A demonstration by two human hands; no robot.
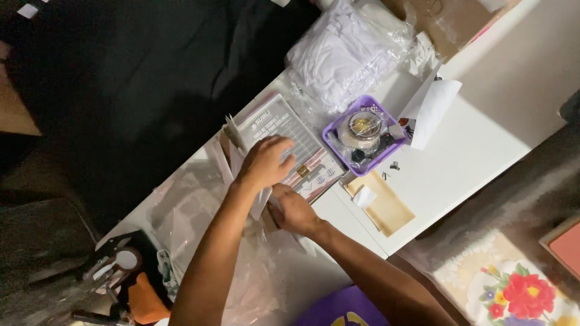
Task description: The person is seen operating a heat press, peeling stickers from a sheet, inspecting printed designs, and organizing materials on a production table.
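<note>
While the flat printed packet point(284, 142) lies on the white table point(483, 151), it is pressed by the spread left hand point(266, 162); the right hand point(293, 208), curled on its clear wrapping point(241, 265), should be drawn steadily.

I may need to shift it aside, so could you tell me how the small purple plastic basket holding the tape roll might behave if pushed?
The small purple plastic basket looks light and rigid, so it would probably slide easily on the smooth white table. Its low, wide shape suggests it is unlikely to tip. The tape roll and small dark bits inside sit loose, so they might shift or rattle.
</note>
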